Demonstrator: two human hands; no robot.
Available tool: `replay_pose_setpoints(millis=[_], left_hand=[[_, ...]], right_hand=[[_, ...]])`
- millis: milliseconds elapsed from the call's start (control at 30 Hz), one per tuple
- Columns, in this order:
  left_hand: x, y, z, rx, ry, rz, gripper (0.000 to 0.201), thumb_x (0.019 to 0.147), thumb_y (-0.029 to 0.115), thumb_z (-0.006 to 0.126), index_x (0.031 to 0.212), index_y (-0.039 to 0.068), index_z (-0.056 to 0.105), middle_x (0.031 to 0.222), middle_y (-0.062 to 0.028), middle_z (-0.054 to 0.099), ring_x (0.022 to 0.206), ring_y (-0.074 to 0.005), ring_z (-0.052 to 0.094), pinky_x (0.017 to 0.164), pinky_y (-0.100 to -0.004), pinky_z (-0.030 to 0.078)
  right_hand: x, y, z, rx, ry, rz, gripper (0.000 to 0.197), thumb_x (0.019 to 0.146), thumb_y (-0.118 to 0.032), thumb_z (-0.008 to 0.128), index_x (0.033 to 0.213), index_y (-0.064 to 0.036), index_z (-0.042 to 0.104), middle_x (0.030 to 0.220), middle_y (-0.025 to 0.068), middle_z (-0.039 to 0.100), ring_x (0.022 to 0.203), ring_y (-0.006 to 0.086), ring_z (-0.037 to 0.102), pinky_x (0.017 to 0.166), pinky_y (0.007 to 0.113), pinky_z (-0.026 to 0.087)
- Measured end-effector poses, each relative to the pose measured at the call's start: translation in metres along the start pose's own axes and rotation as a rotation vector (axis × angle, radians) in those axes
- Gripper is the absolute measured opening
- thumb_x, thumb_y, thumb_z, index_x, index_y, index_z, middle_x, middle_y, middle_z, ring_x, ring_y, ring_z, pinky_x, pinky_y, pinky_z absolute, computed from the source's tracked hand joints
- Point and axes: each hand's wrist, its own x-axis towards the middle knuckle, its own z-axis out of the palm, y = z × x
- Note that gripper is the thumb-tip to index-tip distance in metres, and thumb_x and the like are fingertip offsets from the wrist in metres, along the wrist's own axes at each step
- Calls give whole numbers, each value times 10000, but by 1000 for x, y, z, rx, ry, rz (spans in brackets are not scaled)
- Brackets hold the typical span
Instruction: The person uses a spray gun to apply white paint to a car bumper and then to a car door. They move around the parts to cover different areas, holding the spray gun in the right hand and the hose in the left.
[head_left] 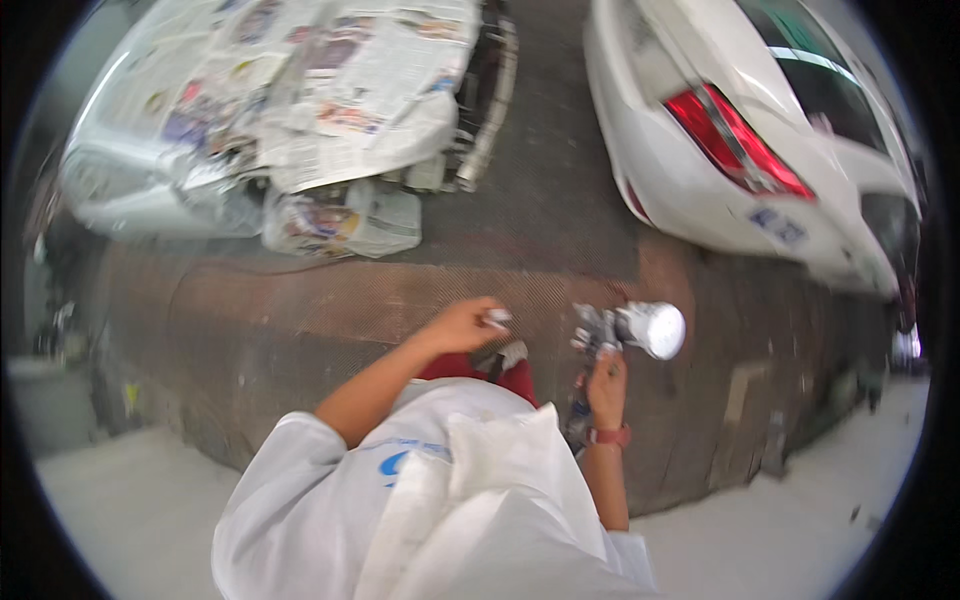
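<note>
My right hand (pixel 606 388), with a reddish band at the wrist, is closed round the handle of a spray gun (pixel 598 328). A round white cup (pixel 658 331) is attached to the gun and points out to the right. To the left, my left hand (pixel 465 326) is closed with its fingers pinched on a small white piece (pixel 497 318). Blur hides what kind of piece it is. My two hands are apart, both in front of my body above the floor.
Ahead on the left stands a pale car (pixel 110 190) with newspaper sheets (pixel 370 100) over its front. A white car (pixel 640 110) with a red tail light (pixel 738 140) stands ahead on the right. A dark mat (pixel 550 190) covers the floor between them.
</note>
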Motion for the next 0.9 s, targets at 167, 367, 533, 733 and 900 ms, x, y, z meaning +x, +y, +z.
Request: replay_pose_setpoints(millis=[167,367,533,733,900], left_hand=[[73,106,32,45,-85,112,628,1006,405,743,1505,86,535,1295,-207,709,1165,-321,712,1007,-433,561],[146,156,-12,48,-33,158,641,999,354,740,1512,39,518,1358,-224,616,1254,-352,633,1008,-439,522],[227,169,-78,12,152,208,638,985,320,761,1504,30,528,1347,-219,590,1247,-357,614,979,-428,546],[313,180,-143,-245,272,44,505,926,207,824,1372,59,637,1285,-154,583,1166,-270,623,908,-366,549],[394,199,-177,-646,471,-62,332,994,126,754,1299,73,633,1240,-50,652,1045,-130,667,844,-275,571]], right_hand=[[81,-96,-7,-101,-48,-118,625,1133,-370,541,1541,88,420,1376,263,589,1007,281,686,703,383,577],[156,-207,22,-487,-141,-423,685,1134,-441,498,1534,111,442,1518,306,527,1388,399,536,1147,465,420],[236,-309,94,-711,-248,-413,662,1111,-355,528,1599,73,402,1558,312,514,1436,422,509,1201,452,388],[307,-412,132,-467,-671,-763,628,1080,-233,600,1628,2,404,1593,264,509,1451,342,515,1204,408,397],[394,-458,141,-382,-720,-712,691,1063,-348,645,1611,5,416,1611,241,477,1464,359,501,1186,461,437]])
